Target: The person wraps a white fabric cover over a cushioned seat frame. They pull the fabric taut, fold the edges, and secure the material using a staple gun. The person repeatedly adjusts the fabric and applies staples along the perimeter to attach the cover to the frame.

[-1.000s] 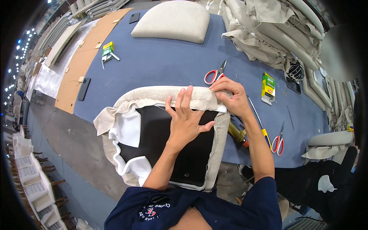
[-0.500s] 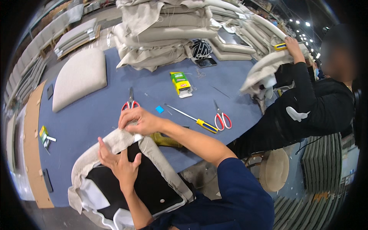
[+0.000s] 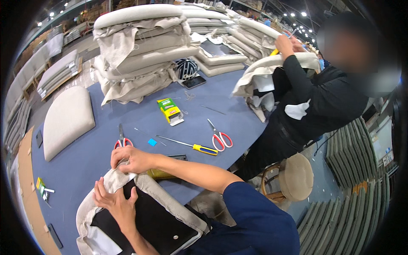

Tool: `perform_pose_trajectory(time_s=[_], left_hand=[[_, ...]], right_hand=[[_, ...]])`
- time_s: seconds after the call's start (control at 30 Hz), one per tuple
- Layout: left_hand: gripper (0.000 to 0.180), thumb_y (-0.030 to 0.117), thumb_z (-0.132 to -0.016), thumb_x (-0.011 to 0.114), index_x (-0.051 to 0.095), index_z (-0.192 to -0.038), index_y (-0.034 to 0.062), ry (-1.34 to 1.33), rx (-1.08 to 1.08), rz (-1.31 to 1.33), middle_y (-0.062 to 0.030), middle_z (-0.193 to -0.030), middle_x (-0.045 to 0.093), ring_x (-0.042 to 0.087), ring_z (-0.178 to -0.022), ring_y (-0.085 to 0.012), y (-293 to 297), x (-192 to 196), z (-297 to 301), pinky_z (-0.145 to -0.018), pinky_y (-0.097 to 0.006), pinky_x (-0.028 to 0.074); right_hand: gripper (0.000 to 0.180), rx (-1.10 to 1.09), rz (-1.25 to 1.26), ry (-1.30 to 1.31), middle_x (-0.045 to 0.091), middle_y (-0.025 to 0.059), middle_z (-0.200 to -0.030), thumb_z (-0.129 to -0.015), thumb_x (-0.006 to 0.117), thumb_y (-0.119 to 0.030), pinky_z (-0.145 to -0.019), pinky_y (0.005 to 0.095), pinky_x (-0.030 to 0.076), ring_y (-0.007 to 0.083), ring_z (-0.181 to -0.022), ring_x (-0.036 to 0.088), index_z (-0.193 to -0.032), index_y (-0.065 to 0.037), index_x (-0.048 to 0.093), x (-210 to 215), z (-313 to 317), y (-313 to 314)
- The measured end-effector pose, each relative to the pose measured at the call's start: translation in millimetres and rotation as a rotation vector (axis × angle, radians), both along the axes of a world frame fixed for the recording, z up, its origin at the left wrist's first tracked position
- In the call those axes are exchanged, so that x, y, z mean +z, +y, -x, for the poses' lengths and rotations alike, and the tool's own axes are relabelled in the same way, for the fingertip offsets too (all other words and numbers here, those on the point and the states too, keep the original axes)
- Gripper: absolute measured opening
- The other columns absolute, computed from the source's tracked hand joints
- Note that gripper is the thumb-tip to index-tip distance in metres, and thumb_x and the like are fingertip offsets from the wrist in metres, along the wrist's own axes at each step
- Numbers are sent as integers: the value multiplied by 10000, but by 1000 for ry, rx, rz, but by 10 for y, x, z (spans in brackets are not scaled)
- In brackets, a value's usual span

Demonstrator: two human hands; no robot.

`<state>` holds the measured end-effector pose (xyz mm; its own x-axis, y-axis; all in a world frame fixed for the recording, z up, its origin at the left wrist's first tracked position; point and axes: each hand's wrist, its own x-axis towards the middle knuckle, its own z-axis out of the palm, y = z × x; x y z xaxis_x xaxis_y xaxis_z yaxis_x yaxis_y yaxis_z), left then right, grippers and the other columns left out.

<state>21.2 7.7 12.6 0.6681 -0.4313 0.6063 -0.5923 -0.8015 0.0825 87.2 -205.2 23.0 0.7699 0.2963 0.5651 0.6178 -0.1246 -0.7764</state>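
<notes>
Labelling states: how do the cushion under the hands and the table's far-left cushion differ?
The worked cushion shows its black side; the far-left cushion, a beige side. The worked cushion shows white material; the far-left cushion shows none. The left hand and right hand touch the worked cushion; neither touches the far-left cushion. Both have beige fabric.

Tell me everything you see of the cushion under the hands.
The cushion lies at the near edge of the blue table, its flat black panel facing up, with one small pale round spot. Coarse-looking beige fabric wraps the visible rim; white material shows at lower left. The right hand pinches the fabric at the far corner; the left hand touches its edge. The near end is partly hidden.
</notes>
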Motion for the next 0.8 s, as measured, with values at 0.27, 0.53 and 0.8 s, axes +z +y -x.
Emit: perform_pose_trajectory(time_s=[0.27,0.53,0.8], left_hand=[[630,569,-913,668,676,-1343,110,-33,18,-58,-205,-1671,256,171,-1591,-380,21,-41,27,-1221,-669,175],[469,447,-898,760,730,-1232,119,20,153,-79,-150,-1642,317,174,-1600,-336,-79,-24,132,-1225,-669,147],[493,467,-1011,604,694,-1341,112,101,191,-3,-202,-1712,197,144,-1599,-363,-154,-164,221,-1208,-689,131]], right_hand=[[147,-28,19,9,698,96,-994,-791,654,-41,-919,377,550,239,-985,682,-918,-7,720,14,67,-23],[177,-27,42,-22,703,88,-1003,-788,674,-32,-934,394,540,263,-1003,672,-958,-18,722,8,32,0],[191,-15,30,-20,743,89,-1016,-804,697,-15,-941,400,545,263,-1018,687,-988,-36,745,-34,44,-48]])
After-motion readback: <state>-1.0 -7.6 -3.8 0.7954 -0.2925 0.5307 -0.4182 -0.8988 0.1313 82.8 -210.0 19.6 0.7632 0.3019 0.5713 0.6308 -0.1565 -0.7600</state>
